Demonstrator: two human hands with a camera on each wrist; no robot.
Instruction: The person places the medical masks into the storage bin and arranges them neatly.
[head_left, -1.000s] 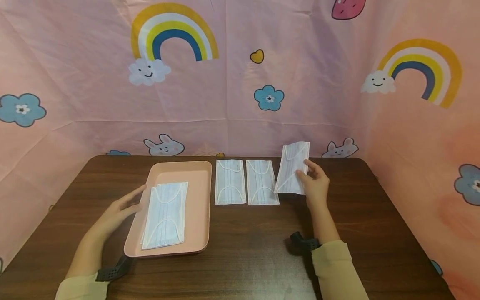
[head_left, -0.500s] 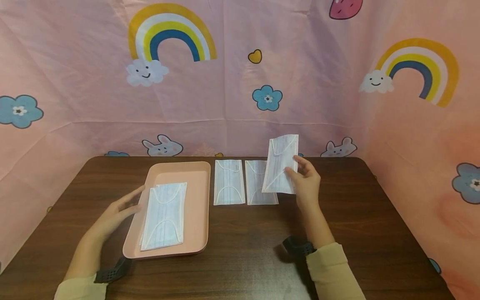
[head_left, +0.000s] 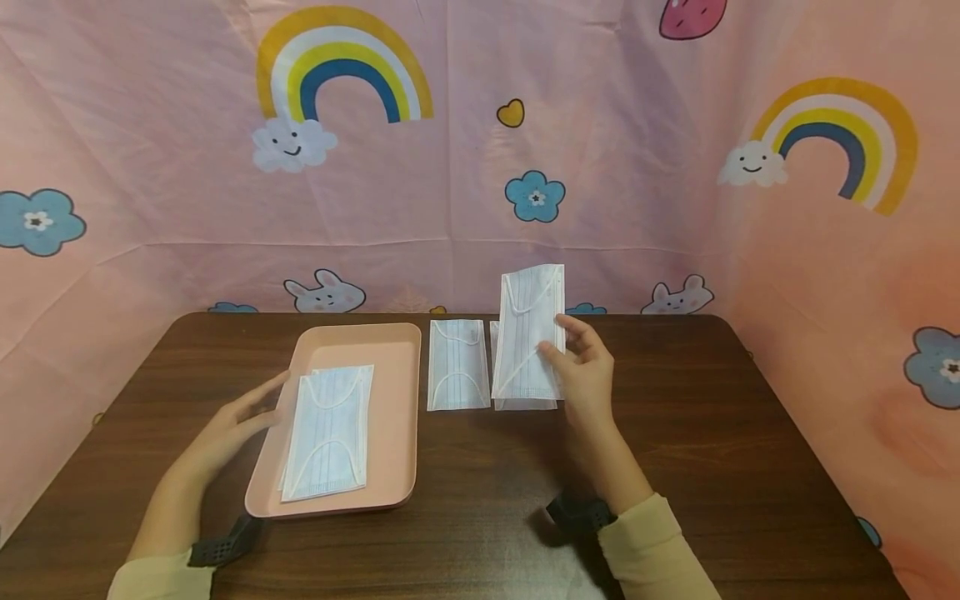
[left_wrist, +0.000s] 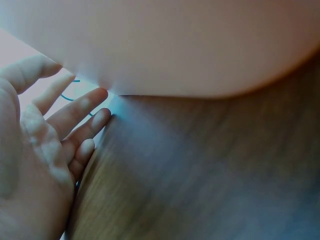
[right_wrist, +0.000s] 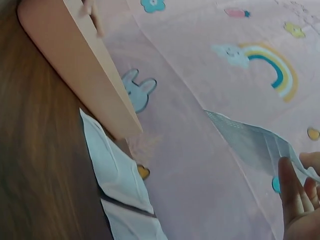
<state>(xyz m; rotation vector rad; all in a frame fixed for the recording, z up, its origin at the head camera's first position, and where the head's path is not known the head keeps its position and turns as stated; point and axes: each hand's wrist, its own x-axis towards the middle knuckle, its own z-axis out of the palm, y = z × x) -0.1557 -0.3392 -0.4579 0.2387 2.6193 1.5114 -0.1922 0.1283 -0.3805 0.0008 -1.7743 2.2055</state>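
right hand [head_left: 587, 375] pinches a lifted mask [head_left: 529, 332] mid-carry above the table's back-edge row; next prob. needs lowering onto the tray [head_left: 397, 367], which the flat-fingered left hand [head_left: 238, 421] touches.

Person: two bare hands | sleeves: pale yellow-beige, long, cuffs ended at the wrists | wrists: black perforated straps, one on each, carried the cameras | no rings or gloves seen

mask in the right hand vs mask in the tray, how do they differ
The held mask is lifted off the table, nearly upright; the tray mask lies flat in the pink tray. The right hand pinches the held mask's edge; the left hand rests beside the tray mask at the tray's rim. Both are pale blue pleated masks with white ear loops.
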